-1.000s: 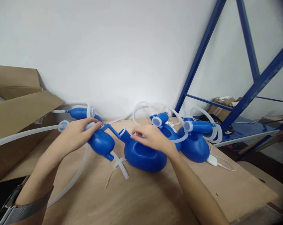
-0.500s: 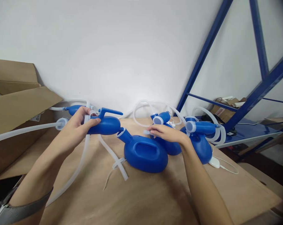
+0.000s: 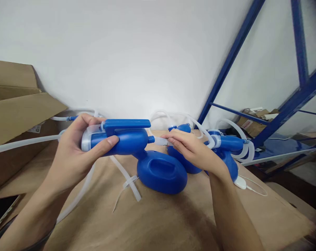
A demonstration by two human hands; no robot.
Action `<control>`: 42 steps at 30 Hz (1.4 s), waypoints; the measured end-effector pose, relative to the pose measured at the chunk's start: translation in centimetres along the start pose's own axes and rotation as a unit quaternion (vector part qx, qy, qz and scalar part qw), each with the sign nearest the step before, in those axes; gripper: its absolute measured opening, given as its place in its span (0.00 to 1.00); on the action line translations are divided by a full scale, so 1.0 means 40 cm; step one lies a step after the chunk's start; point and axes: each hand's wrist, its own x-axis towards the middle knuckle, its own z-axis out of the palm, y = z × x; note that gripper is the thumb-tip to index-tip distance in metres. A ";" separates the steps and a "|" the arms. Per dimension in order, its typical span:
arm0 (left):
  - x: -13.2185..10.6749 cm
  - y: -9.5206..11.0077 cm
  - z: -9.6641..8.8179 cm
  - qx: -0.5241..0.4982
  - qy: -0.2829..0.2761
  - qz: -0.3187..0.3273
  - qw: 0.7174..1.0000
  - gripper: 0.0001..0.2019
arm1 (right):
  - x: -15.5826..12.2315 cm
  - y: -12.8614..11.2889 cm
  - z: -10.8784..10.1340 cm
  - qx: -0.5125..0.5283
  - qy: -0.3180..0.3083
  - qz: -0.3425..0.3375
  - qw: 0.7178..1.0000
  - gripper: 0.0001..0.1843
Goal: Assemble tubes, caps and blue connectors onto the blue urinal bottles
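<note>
My left hand (image 3: pixel 76 146) is wrapped round a blue plastic bottle (image 3: pixel 123 139) with a flat handle on top, held level above the table. At its small right-end nozzle, my right hand (image 3: pixel 192 148) pinches the end of a clear tube (image 3: pixel 160 141). Below them a blue bottle with a recessed side (image 3: pixel 162 172) lies on the wooden table (image 3: pixel 160 219). Behind my right hand, two more blue bottles (image 3: pixel 226 146) with coiled clear tubing sit against each other.
An open cardboard box (image 3: pixel 16 115) stands at the left, with a long clear tube (image 3: pixel 22 143) running out of it. Loose tubing and a white strap (image 3: pixel 129 183) lie on the table. Blue shelving (image 3: pixel 286 104) holding small boxes rises at the right. White wall behind.
My left hand has lifted the blue bottle and turned it level, handle up. My right hand left the lying bottle, picked up a tube end and brought it to the held bottle's nozzle.
</note>
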 end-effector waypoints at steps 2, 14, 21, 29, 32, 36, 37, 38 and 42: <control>-0.005 0.015 -0.001 -0.002 0.005 0.024 1.000 0.18 | -0.002 -0.008 0.000 -0.024 -0.002 -0.005 1.000 0.18; -0.002 0.006 -0.019 -0.053 -0.010 -0.010 0.998 0.16 | 0.006 -0.033 0.009 -0.074 0.032 -0.042 0.996 0.19; 0.022 0.021 -0.030 -0.147 -0.061 -0.078 0.984 0.28 | 0.004 -0.039 0.023 -0.146 0.128 -0.091 0.977 0.11; 0.034 0.015 -0.039 -0.081 -0.072 -0.173 0.979 0.32 | 0.003 -0.052 0.025 -0.148 0.173 -0.079 0.971 0.06; 0.039 0.037 -0.047 -0.121 -0.083 -0.150 0.978 0.28 | 0.002 -0.054 0.025 -0.142 0.180 -0.062 0.971 0.05; 0.044 0.075 -0.046 -0.215 -0.138 -0.222 0.941 0.28 | 0.005 -0.058 0.024 -0.134 0.154 -0.071 0.976 0.05; 0.044 0.082 -0.040 -0.230 -0.129 -0.248 0.932 0.27 | 0.005 -0.059 0.024 -0.131 0.143 -0.078 0.978 0.06; 0.045 0.088 -0.032 -0.235 -0.108 -0.266 0.929 0.26 | 0.005 -0.059 0.024 -0.127 0.133 -0.088 0.979 0.08; 0.041 0.095 0.002 -0.221 -0.038 -0.238 0.945 0.16 | -0.003 -0.058 0.022 -0.130 0.135 -0.123 0.975 0.12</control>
